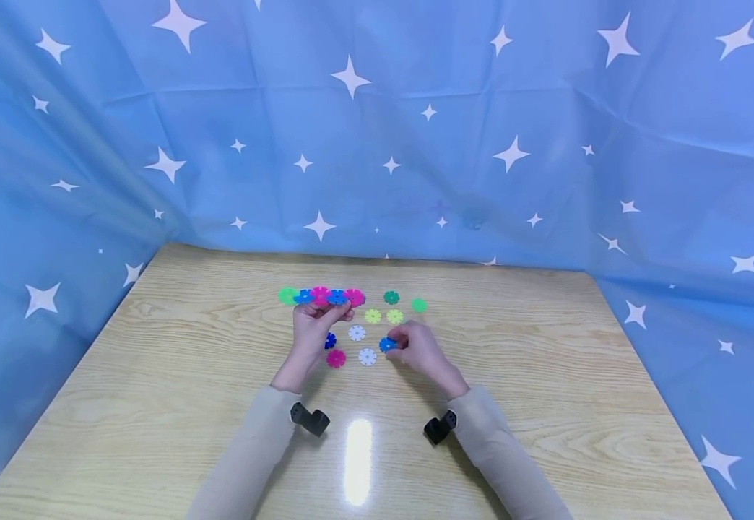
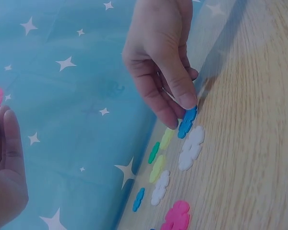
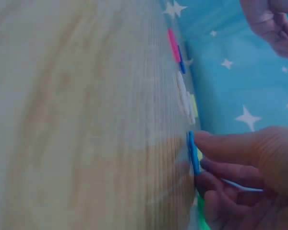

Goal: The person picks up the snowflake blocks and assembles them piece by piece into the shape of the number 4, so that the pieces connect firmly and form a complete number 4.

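My left hand (image 1: 310, 331) holds up a row of joined plastic snowflake discs (image 1: 321, 295): green, blue, pink, blue and pink. Its fingers grip the right part of the row. To the right, my right hand (image 1: 421, 349) pinches a loose blue snowflake disc (image 1: 387, 344) at the tabletop. In the right wrist view the thumb (image 3: 221, 143) and fingers meet that disc (image 3: 193, 153), which stands close to the wood. White discs (image 1: 367, 357) lie just left of it. Only part of the left hand (image 2: 7, 167) shows in the left wrist view.
On the wooden table (image 1: 156, 404) lie a pink disc (image 1: 336, 359), a dark blue disc (image 1: 331, 340), yellow discs (image 1: 394, 316), a dark green disc (image 1: 391, 297) and a light green disc (image 1: 419, 305). A blue star-patterned curtain (image 1: 377, 195) hangs behind.
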### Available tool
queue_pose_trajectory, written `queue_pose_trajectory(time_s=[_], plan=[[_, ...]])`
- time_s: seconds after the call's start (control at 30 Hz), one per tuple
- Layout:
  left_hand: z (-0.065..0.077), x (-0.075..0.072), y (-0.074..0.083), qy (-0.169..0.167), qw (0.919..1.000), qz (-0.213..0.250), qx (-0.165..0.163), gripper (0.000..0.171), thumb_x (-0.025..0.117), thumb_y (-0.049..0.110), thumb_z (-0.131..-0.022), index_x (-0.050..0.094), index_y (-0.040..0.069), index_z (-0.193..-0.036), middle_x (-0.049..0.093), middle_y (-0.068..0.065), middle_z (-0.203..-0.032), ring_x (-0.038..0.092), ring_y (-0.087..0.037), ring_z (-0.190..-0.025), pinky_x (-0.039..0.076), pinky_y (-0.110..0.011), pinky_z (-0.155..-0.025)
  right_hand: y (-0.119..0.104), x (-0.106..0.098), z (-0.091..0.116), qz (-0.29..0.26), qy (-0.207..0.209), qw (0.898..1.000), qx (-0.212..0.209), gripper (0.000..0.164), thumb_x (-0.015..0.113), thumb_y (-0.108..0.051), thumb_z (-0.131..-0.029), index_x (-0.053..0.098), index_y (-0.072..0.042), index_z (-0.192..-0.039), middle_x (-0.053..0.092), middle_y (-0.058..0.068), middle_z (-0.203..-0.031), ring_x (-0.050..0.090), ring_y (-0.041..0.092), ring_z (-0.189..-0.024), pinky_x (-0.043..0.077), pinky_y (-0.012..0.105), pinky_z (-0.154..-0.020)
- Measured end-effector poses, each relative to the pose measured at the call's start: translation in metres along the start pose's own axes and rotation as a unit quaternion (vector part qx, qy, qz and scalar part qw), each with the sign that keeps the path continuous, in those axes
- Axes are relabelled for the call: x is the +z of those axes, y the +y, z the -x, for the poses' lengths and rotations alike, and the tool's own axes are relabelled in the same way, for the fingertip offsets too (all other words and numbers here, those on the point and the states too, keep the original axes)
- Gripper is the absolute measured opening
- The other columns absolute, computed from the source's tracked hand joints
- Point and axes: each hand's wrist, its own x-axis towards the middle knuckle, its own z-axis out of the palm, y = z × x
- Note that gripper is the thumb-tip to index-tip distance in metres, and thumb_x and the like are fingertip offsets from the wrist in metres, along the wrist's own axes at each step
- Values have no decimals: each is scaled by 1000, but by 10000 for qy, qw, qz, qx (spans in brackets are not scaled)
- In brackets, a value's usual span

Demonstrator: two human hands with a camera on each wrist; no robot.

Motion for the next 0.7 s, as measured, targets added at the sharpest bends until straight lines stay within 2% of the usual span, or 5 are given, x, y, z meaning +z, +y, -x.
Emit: queue_pose_trajectory(time_s=[0.37,0.53,0.7], plan=[[0,1,2,52,9999,-69,-141,35,61,-13,-82,72,19,-74,70,2,-66,67,-9,-60,58,-28,-68,-10,-6,-7,585,-511,9969,132,22,80,-5,-72,63,0,-84,58,5,-82,55,16,-74,51,28,-67],[0,1,1,84,9996,-40,-275,33,62,-11,-82,71,19,-70,69,2,-65,67,-9,-59,58,-28,-70,-9,-7,-7,460,-464,9977,202,26,81,-5,-71,59,-3,-83,58,4,-79,55,16,-72,50,27,-65],[0,2,1,54,9998,-35,-194,33,61,-12,-82,72,19,-73,70,2,-66,67,-9,-60,58,-27,-68,-3,-6,-5,61,-357,9991,203,22,78,-1,-74,58,-4,-84,57,3,-77,52,15,-71,47,25,-63]])
